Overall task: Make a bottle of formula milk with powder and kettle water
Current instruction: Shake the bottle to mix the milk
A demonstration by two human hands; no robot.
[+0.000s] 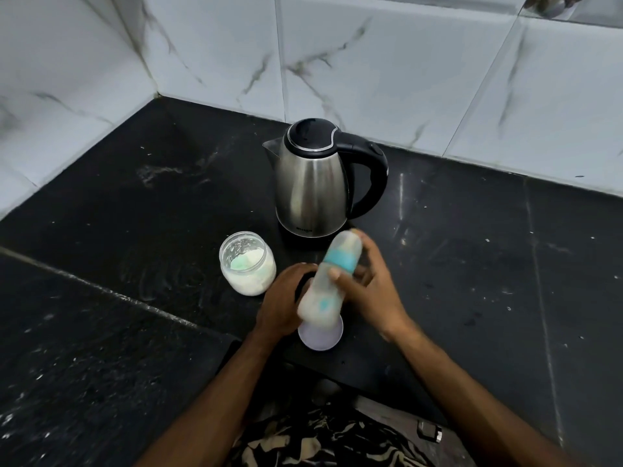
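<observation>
The round pale lilac plastic lid [321, 335] lies nearest on the black stone bench [135, 230]. Above it, the capped translucent feeding bottle with teal collar [332, 276] tilts, top far-right toward the steel kettle [312, 183]. The right hand [369, 281] grasps its middle; the left hand [286, 298] curls around its base.

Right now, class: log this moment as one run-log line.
right hand: grips baby bottle, tilted, blurred | left hand: beside bottle | powder jar: open | kettle: lid shut
</observation>
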